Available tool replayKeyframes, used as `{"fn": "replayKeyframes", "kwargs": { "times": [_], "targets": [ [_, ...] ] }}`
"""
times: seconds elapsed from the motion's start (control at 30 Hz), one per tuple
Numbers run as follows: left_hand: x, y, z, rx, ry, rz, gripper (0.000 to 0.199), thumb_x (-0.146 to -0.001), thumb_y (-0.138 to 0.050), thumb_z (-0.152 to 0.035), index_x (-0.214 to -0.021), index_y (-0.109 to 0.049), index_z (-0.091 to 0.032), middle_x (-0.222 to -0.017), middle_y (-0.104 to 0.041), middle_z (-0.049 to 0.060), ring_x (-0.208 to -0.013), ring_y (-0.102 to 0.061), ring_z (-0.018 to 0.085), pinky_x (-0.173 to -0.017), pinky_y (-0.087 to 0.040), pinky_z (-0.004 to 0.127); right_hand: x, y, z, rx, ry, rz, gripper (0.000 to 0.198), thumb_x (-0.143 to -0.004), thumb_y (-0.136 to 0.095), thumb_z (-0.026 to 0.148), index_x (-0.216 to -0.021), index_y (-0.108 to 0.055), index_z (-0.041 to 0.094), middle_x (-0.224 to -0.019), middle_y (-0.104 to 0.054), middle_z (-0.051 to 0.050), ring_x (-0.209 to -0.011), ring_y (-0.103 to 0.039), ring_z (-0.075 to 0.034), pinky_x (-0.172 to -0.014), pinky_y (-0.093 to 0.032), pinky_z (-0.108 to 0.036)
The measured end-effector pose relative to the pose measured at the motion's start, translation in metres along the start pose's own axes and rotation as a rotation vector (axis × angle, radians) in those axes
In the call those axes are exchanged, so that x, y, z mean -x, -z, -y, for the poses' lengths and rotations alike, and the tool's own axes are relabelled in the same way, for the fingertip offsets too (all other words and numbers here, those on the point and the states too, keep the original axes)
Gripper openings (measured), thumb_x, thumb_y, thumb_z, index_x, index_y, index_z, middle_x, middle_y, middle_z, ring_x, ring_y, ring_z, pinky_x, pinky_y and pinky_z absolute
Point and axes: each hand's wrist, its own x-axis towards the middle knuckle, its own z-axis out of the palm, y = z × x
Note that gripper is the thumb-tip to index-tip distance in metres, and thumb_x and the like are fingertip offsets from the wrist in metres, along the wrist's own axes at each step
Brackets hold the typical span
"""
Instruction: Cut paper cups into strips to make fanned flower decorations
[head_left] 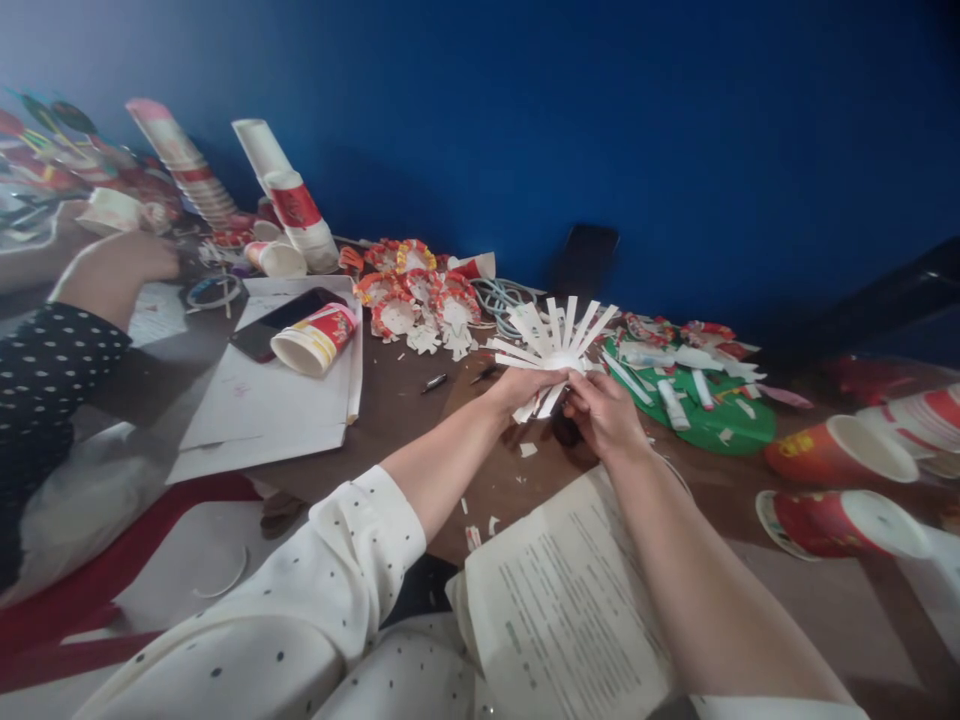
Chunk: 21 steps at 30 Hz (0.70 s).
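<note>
Both my hands grip a paper cup cut into strips (562, 350), its white strips fanned outward like rays around the base. My left hand (529, 388) pinches its near left side, thumb near the middle. On the near right side my right hand (606, 408) has fingers and thumb closed on the edge. Small white paper scraps (529, 450) lie on the brown table (412, 430) below. Past the cup, several cut-out paper figures with red and orange rims (427, 290) are heaped together. A printed sheet (570, 600) lies at my lap, beneath my right forearm.
A green plate (727, 425) with glue sticks and scraps is to the right, near loose paper cups (844, 450). At left are white papers (262, 400), a cup on a phone, and leaning cup stacks (300, 215). A co-worker's hands (112, 260) hold a cup at far left.
</note>
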Motion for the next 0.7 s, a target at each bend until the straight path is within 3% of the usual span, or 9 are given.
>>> {"fn": "replayKeyframes", "kwargs": {
  "times": [0.2,0.33,0.57,0.7],
  "targets": [
    [0.000,0.001,-0.002,0.000,0.073,0.080,0.017,-0.081,-0.071,-0.018,-0.071,-0.067,-0.005,-0.056,-0.066,0.009,-0.045,-0.059,0.013,-0.049,-0.048,0.023,0.002,0.001,0.003,-0.077,-0.075,0.002,0.041,-0.056,-0.090,0.044,-0.069,-0.061,0.019,-0.050,-0.045,0.008,-0.046,-0.047,-0.007,-0.045,-0.049,-0.016],
    [-0.002,0.003,-0.002,0.012,0.070,0.042,0.013,-0.079,-0.072,-0.016,-0.074,-0.068,-0.005,-0.059,-0.068,0.008,-0.048,-0.061,0.013,-0.052,-0.050,0.022,0.004,0.002,0.009,-0.081,-0.131,-0.020,0.039,-0.053,-0.092,0.040,-0.069,-0.063,0.019,-0.056,-0.054,0.006,-0.052,-0.052,-0.007,-0.049,-0.053,-0.016],
    [-0.006,0.006,0.000,-0.049,0.062,0.027,0.014,-0.075,-0.076,-0.016,-0.069,-0.068,-0.006,-0.057,-0.066,0.007,-0.048,-0.060,0.013,-0.053,-0.049,0.024,0.002,0.006,0.011,-0.062,-0.146,0.011,0.038,-0.052,-0.093,0.036,-0.068,-0.063,0.019,-0.052,-0.047,0.008,-0.047,-0.046,-0.005,-0.045,-0.050,-0.015],
    [-0.007,0.006,0.002,0.014,-0.002,0.023,0.012,-0.070,-0.078,-0.011,-0.078,-0.070,-0.007,-0.063,-0.069,0.006,-0.053,-0.062,0.013,-0.058,-0.052,0.024,0.002,0.007,0.011,-0.055,-0.155,0.025,0.038,-0.053,-0.093,0.035,-0.067,-0.062,0.018,-0.051,-0.044,0.009,-0.046,-0.043,-0.005,-0.045,-0.050,-0.014]
  ]
}}
